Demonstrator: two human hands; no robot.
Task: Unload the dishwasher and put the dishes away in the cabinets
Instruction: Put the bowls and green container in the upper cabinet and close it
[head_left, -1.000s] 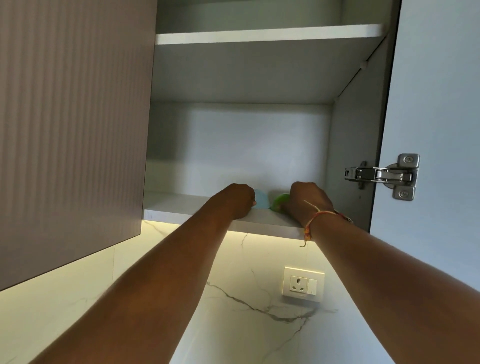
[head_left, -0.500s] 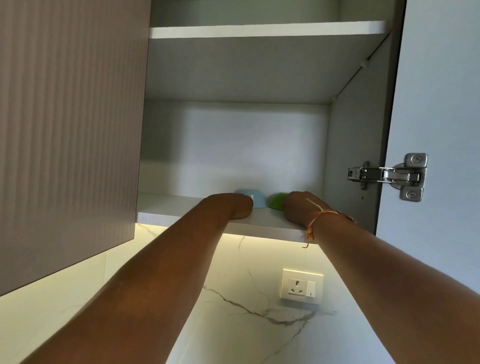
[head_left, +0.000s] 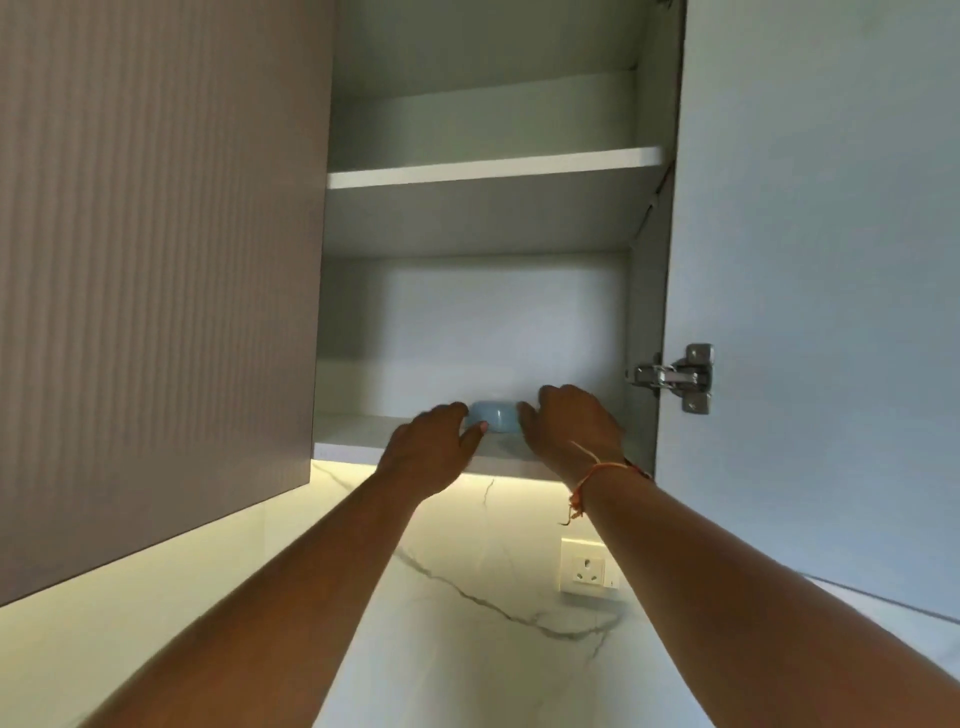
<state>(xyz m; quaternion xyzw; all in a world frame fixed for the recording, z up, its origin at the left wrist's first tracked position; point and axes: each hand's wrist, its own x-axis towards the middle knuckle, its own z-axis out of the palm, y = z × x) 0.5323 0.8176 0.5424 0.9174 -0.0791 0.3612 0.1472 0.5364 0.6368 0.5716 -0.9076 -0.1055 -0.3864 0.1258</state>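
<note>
A small light-blue bowl (head_left: 493, 415) stands upside down on the lower shelf (head_left: 353, 434) of the open wall cabinet. My left hand (head_left: 431, 447) hovers just left of it with its fingers apart, the thumb close to the bowl's base and nothing held. On the bowl's right is my right hand (head_left: 571, 423), with a red thread on the wrist. Its fingers are loosely spread and the thumb is next to the bowl. The green bowl seen earlier is hidden behind my right hand.
The upper shelf (head_left: 493, 166) holds nothing that I can see. A closed ribbed brown door (head_left: 156, 260) hangs at the left and the open door (head_left: 810, 286) with its steel hinge (head_left: 675, 376) at the right. Below, a marble backsplash carries a wall socket (head_left: 587, 567).
Both hands have come off the bowls and drawn back with fingers spread. The blue bowl now stands free between them. The view has tilted upward.
</note>
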